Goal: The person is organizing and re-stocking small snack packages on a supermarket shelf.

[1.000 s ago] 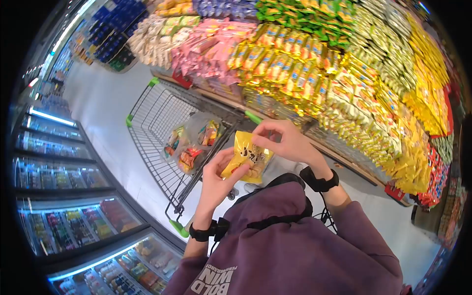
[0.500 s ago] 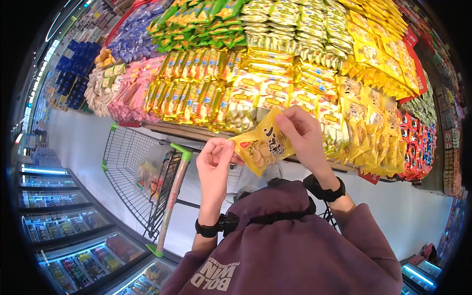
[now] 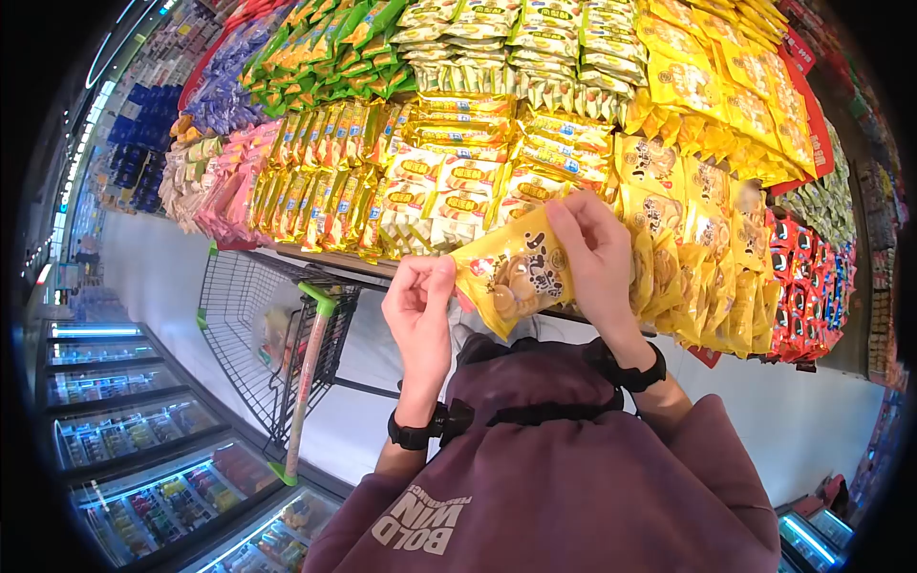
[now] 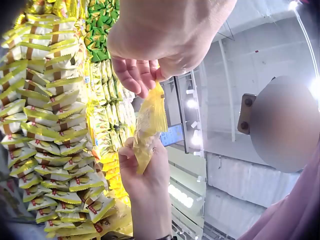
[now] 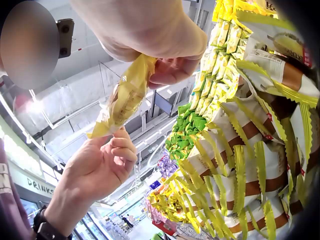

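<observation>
A yellow snack packet with dark lettering and pictures of round biscuits is stretched between both hands in front of the person's chest. The left hand pinches one end of it between thumb and curled fingers. At the opposite end the right hand grips the packet, thumb on the printed face. In the left wrist view the packet appears edge-on, with a crimped end under the left fingers. The right wrist view shows its back, printed with small text.
A wide display of bagged snacks stretches across just beyond the hands, with similar yellow packets at its right. A shopping cart with a green-ended handle stands to the left, holding bagged goods. Lit freezer cases line the far left.
The packet has been raised and turned, the right hand now gripping its right end. The view has swung right; the display sits closer and the cart lies further left.
</observation>
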Tool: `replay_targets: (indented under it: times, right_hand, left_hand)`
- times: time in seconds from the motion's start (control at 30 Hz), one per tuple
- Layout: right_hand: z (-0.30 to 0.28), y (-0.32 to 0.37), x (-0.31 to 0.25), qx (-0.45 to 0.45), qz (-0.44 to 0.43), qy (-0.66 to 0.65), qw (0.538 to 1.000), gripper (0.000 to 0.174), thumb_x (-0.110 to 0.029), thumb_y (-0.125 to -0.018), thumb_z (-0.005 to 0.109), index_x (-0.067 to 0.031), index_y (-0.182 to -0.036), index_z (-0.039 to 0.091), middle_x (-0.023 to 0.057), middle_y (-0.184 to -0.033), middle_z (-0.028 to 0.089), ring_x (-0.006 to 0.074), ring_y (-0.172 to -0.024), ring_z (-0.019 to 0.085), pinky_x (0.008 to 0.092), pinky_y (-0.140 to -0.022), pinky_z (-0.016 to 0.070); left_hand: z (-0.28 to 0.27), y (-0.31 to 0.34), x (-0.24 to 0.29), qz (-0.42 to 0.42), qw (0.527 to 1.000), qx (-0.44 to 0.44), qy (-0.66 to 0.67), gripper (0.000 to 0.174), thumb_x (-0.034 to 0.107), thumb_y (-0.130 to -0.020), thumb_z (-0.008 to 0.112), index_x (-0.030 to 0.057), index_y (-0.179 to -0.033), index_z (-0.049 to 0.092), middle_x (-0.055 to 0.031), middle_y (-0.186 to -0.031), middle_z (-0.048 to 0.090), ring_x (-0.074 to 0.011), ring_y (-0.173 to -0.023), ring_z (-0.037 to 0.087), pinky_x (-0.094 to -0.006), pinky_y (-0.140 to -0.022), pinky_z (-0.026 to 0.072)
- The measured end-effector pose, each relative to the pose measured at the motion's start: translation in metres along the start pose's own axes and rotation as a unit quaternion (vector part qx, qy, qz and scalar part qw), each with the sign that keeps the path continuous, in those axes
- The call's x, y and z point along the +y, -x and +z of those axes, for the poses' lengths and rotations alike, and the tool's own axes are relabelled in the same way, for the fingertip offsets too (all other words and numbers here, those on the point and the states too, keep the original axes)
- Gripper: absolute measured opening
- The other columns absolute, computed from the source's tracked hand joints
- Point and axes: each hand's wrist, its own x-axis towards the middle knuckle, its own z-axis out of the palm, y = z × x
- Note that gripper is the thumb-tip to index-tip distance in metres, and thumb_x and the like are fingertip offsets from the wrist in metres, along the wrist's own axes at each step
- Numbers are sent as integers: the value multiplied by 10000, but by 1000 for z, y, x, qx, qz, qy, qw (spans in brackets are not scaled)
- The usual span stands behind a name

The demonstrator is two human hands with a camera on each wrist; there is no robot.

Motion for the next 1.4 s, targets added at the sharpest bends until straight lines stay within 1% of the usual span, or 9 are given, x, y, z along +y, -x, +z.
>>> replay_targets:
  times: [0.2,0.3,0.53,0.63,0.83,1.0,1.13,1.3,1.4]
  right_hand:
    - [-8,-9,-8,8,-4,-19,1000,167,-161,-990,622,-8,-923,612,-45,-761,625,-25,-660,509,173,-568,399]
    - [-13,-18,-12,10,-3,-17,1000,174,-173,-996,616,-9,-938,611,-47,-784,629,-22,-680,512,167,-589,398]
    - [-16,-15,-8,-26,-24,-6,999,182,-183,-1015,582,-5,-992,605,-20,-806,638,20,-685,546,187,-596,433]
    - [-21,-3,-18,-60,84,-34,994,205,-192,-1022,569,7,-978,583,11,-789,639,44,-638,563,220,-558,468]
    - [-33,2,-24,-28,43,59,997,204,-170,-1012,572,-2,-901,540,38,-732,606,63,-560,550,245,-534,483]
    - [-36,-1,-21,8,-68,93,993,170,-145,-1005,581,-14,-902,547,6,-715,570,22,-632,518,210,-584,442]
    - [-43,-5,-22,-3,-42,52,998,153,-132,-1003,586,-22,-901,554,-36,-732,559,-6,-677,470,187,-579,368]
    - [-39,-14,-28,-22,-37,23,999,145,-133,-997,601,-31,-902,561,-60,-724,539,-9,-630,390,204,-531,283]
    - [-40,-18,-25,-42,-39,62,996,153,-142,-996,608,-26,-903,571,-55,-718,555,-9,-620,394,199,-531,294]
  left_hand:
    - [3,0,-15,-44,998,-41,14,174,146,-1024,546,-9,-947,560,-40,-833,627,-82,-670,576,-241,-614,496]
    - [10,5,-11,-78,986,-147,-30,224,176,-1048,492,-12,-937,541,-73,-772,625,-133,-652,641,-263,-613,515]
    - [22,-1,-10,-73,993,-85,-30,269,171,-1076,420,-26,-919,514,-112,-720,633,-175,-608,668,-261,-550,512]
    - [26,0,-15,-33,997,-52,-43,287,195,-1084,403,-22,-922,499,-119,-706,632,-184,-582,657,-265,-521,506]
    - [36,0,-18,-5,994,-71,-79,286,202,-1086,392,2,-893,460,-110,-652,612,-155,-514,597,-255,-497,471]
    - [43,1,-14,8,995,-67,-79,253,139,-1070,416,-4,-865,456,-74,-612,596,-121,-537,579,-246,-541,462]
    - [29,-6,-20,19,991,-84,-106,176,171,-1014,494,0,-1056,499,-93,-884,644,-129,-798,619,-277,-745,487]
    - [39,-24,-3,17,1000,0,-3,466,214,-938,607,-20,-1312,456,-110,-1134,626,-153,-980,625,-282,-903,471]
    - [21,-29,1,-71,982,-148,89,489,114,-912,666,-37,-1338,480,-145,-1205,633,-174,-988,662,-277,-804,540]
